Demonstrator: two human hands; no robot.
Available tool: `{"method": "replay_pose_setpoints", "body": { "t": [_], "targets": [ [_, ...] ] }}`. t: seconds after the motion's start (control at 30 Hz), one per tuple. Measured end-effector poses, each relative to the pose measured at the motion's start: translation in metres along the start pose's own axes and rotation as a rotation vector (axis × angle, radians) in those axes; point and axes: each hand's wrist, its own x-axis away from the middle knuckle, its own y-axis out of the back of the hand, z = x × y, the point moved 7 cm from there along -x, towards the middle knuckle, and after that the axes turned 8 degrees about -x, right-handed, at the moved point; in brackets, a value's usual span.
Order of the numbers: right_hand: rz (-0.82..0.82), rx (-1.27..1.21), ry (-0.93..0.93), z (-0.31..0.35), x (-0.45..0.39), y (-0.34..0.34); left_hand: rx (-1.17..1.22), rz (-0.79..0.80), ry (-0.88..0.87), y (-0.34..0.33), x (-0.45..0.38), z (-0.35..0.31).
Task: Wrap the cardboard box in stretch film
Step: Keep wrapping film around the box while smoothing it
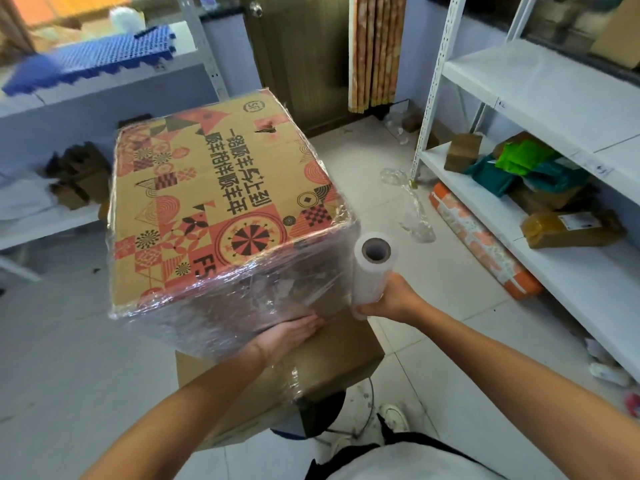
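White, smooth stretch film roll (371, 271) sits upright in the right hand (394, 299), grip curled round its lower end, hollow core showing on top. Left hand (291, 336) presses flat, fingers straight, on the cardboard box (221, 202), glossy and crinkled with film, perched on a plain carton (311, 368). White shelving (540, 98) with parcels crowds the right.

- The cardboard box (221, 188) hid its own far sides and base.
- The lower plain box (311, 368) lay mostly covered.
- The blue mat (93, 60) was blurred.
- The right hand (391, 299) concealed the roll's (372, 271) lower end.
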Motion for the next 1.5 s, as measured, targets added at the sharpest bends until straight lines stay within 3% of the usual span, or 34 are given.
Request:
{"method": "replay_pose_setpoints", "body": {
  "t": [0.3,0.47,0.63,0.87,0.97,1.1,1.27,1.5],
  "targets": [
    [-0.004,-0.258,-0.085,-0.019,-0.003,0.003,0.097,0.035,0.049,0.003,-0.005,0.005],
    [0.003,-0.314,-0.086,-0.018,-0.003,0.002,0.22,-0.051,0.021,0.019,-0.003,0.015],
    [0.011,-0.315,-0.097,-0.02,-0.003,0.002,0.213,-0.09,0.244,0.041,0.017,0.061],
    [0.058,-0.255,-0.05,-0.003,-0.003,0.0,0.077,-0.021,0.136,0.012,0.035,0.095],
    [0.151,-0.276,-0.02,0.011,-0.003,0.002,0.05,-0.016,0.172,0.023,0.038,0.103],
    [0.15,-0.262,0.031,0.019,-0.003,0.012,0.134,-0.06,0.323,0.03,0.062,0.121],
    [0.115,-0.234,0.032,0.016,-0.003,0.016,0.016,-0.031,0.296,0.017,0.082,0.131],
    [0.087,-0.174,0.004,0.016,-0.005,0.016,0.129,-0.038,0.348,0.021,0.08,0.136]
  ]
}}
